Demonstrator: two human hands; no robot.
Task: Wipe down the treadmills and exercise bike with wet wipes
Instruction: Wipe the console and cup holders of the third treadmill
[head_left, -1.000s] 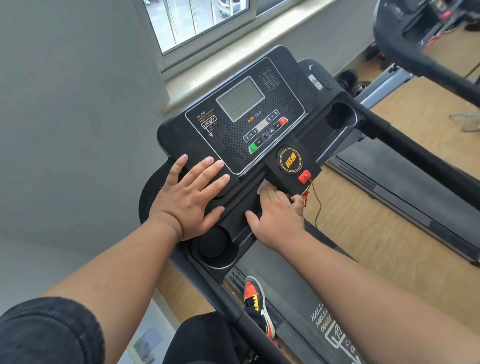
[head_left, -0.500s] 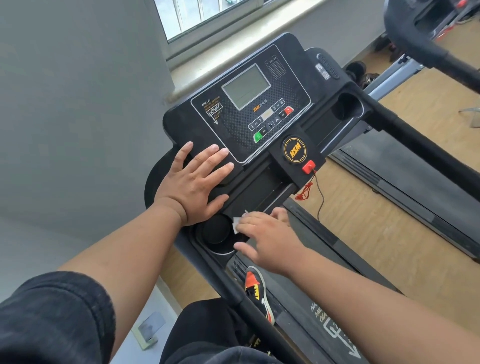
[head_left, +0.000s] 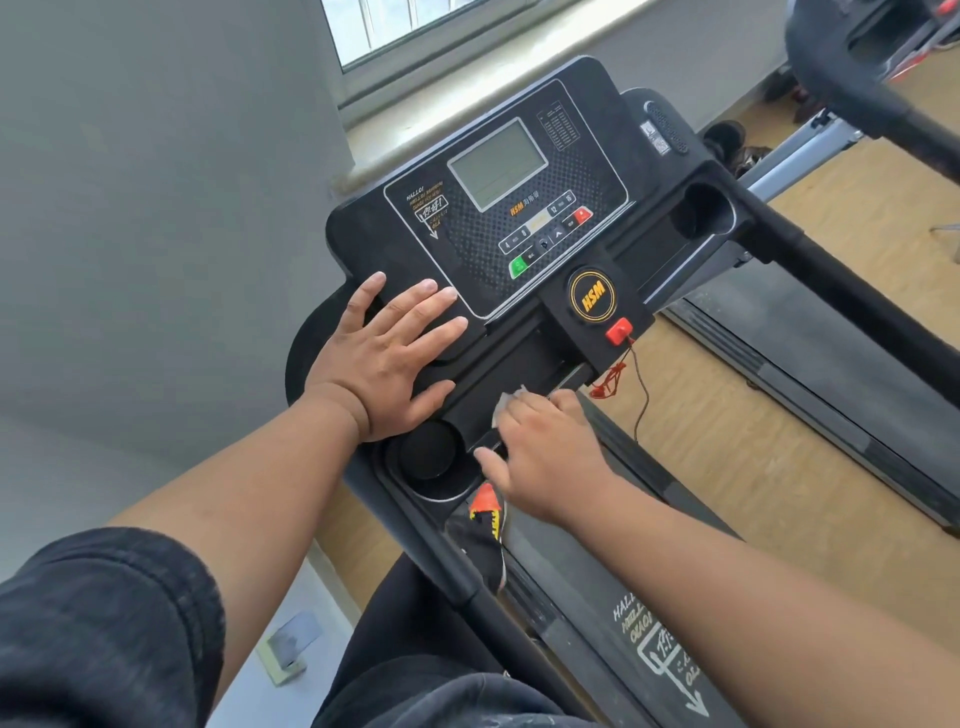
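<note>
A black treadmill console (head_left: 395, 223) with a grey display, coloured buttons and an HSM badge fills the middle of the head view. My left hand (head_left: 384, 358) lies flat with fingers spread on the console's left shelf, just above a round cup holder (head_left: 428, 452). My right hand (head_left: 545, 452) presses a small white wet wipe (head_left: 506, 405) onto the lower tray of the console; only a corner of the wipe shows past my fingers. A red safety key (head_left: 619, 331) with a cord hangs to the right of the tray.
A second treadmill's belt (head_left: 831, 353) and black handrail (head_left: 852, 312) run along the right. Another machine's curved handle (head_left: 852, 88) is at the top right. A grey wall and windowsill (head_left: 467, 78) stand behind the console. Wooden floor shows between the machines.
My right hand swept the wipe from under the red key down-left toward the cup holder, then back right along the tray. My left hand stayed flat on the console.
</note>
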